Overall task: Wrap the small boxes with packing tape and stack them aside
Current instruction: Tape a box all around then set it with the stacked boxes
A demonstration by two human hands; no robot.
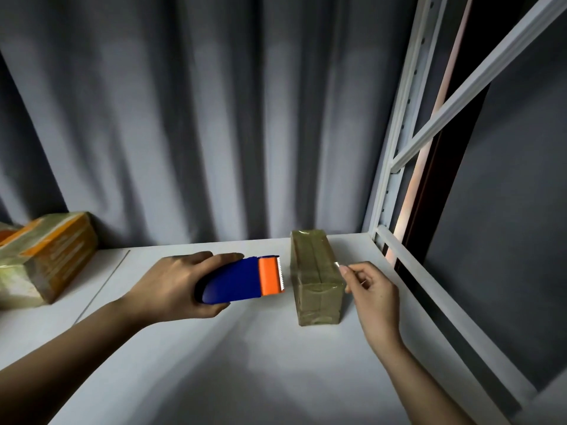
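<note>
A small brown box [316, 274], covered in glossy tape, lies lengthwise on the white shelf [245, 348]. My left hand [175, 286] grips a blue tape dispenser [239, 282]; its orange toothed head points at the box's left side, a short gap away. My right hand [368, 289] is at the box's right edge, fingers curled, with the thumb and forefinger pinching what looks like a thin end of clear tape at the top right edge.
Taped boxes [46, 256], brown with orange strips, are stacked at the shelf's far left. A grey curtain hangs behind. A white metal rack post and rail [395, 167] border the right side.
</note>
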